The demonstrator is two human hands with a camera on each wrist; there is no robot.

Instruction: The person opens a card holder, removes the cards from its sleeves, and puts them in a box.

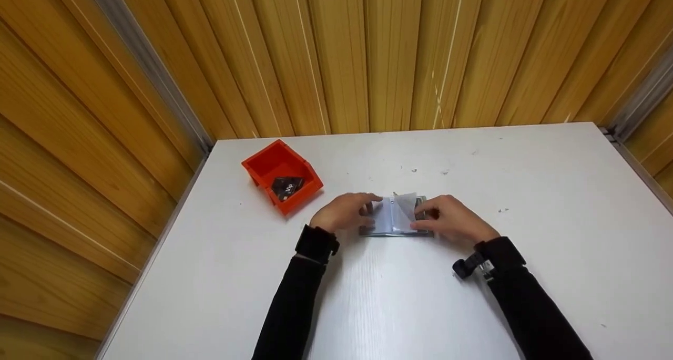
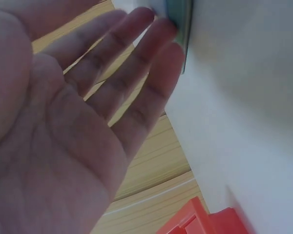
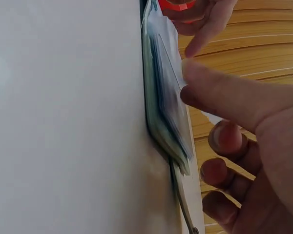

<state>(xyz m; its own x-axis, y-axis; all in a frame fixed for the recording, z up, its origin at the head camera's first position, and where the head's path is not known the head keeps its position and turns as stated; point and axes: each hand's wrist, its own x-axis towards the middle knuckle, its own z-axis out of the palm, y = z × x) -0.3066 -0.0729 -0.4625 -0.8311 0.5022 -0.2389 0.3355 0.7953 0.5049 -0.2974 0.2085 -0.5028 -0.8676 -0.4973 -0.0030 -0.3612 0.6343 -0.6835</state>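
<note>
A small card holder with clear plastic sleeves and a greenish cover lies spread on the white table in the head view. One translucent sleeve page stands raised on its right half. My right hand pinches that page near its right edge, between thumb and forefinger; its other fingers are bent behind. On the left side, my left hand rests its fingertips on the holder, fingers nearly straight and spread. The holder's layered edge and a strap show in the right wrist view.
An orange-red bin stands left of the holder, with dark cards in it, one reading "Vip". Yellow wood-look panels rise behind the white table. Small dark marks dot its surface.
</note>
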